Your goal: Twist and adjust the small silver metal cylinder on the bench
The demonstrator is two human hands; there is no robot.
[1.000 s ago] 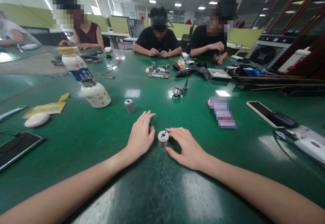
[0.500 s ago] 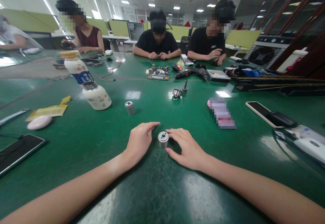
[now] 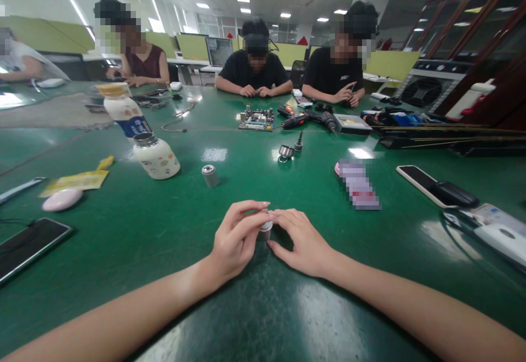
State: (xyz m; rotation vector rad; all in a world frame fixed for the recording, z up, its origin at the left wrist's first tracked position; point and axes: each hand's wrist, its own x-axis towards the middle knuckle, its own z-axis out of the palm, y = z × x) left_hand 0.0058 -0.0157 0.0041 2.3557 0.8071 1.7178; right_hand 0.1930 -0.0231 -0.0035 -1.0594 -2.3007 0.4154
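Note:
A small silver metal cylinder (image 3: 265,234) stands upright on the green tabletop between my hands. My right hand (image 3: 306,244) curls round its right side, thumb low at the near edge and fingertips at the upper rim. From the left, my left hand (image 3: 236,239) reaches over it, its fingers bent across the top and closed on it. Those fingers cover most of the top face, and the left thumb is largely hidden. Farther off to the left stands a second, similar metal cylinder (image 3: 210,176), touched by neither hand.
Left are a cream bottle (image 3: 156,156), a taller bottle (image 3: 123,113), a pink oval object (image 3: 62,200) and a phone (image 3: 33,247). Ahead lie metal parts (image 3: 286,152), a circuit board (image 3: 257,119) and a power drill (image 3: 308,118). Another phone (image 3: 419,184) lies right. Several people sit opposite.
My left hand has moved right and over the cylinder, its fingers now covering the top face. The right hand has stayed almost where it was. The cylinder remains in place.

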